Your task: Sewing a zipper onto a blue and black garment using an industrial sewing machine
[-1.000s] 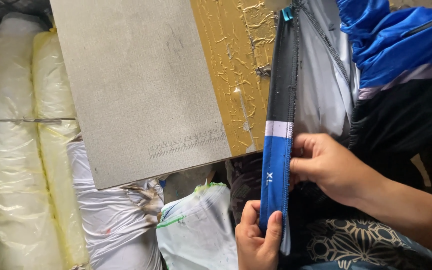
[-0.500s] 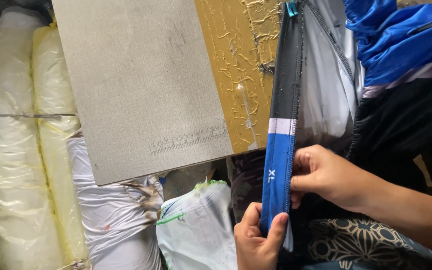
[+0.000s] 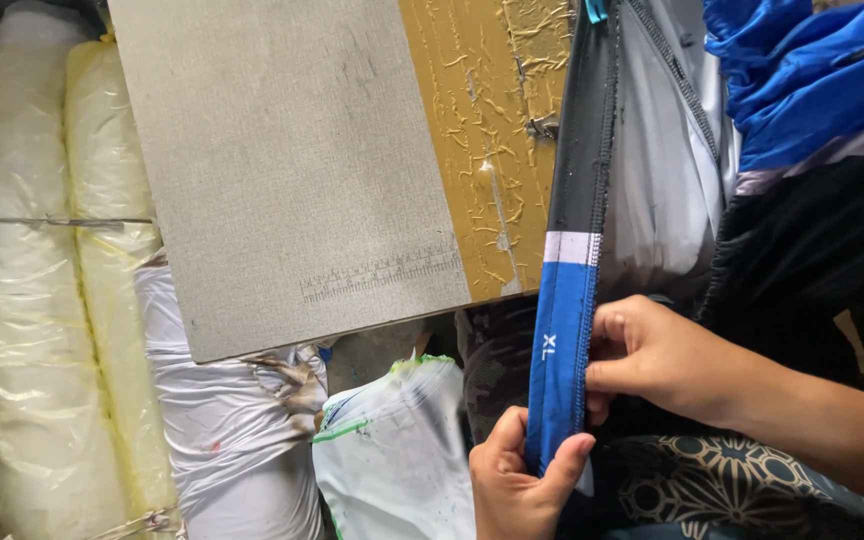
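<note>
Your left hand (image 3: 517, 485) sits at the bottom of the view, its fingers closed around the lower blue end of a long narrow fabric band (image 3: 570, 300), thumb pressed across the front. Your right hand (image 3: 652, 355) comes in from the right and pinches the band's right edge just above the left hand, fingers closed tight on the stitched seam. The band runs up from your hands, blue at the bottom, then a white stripe, then black to the top of the frame, held taut and nearly upright. Behind it lies a grey board (image 3: 292, 170) with a cracked yellow strip (image 3: 487, 140) along its right side. Plastic-wrapped bundles (image 3: 42, 300) stand at the left; blue and black garments (image 3: 812, 90) hang at the right, probably jackets, though the folds hide their shape.
</note>
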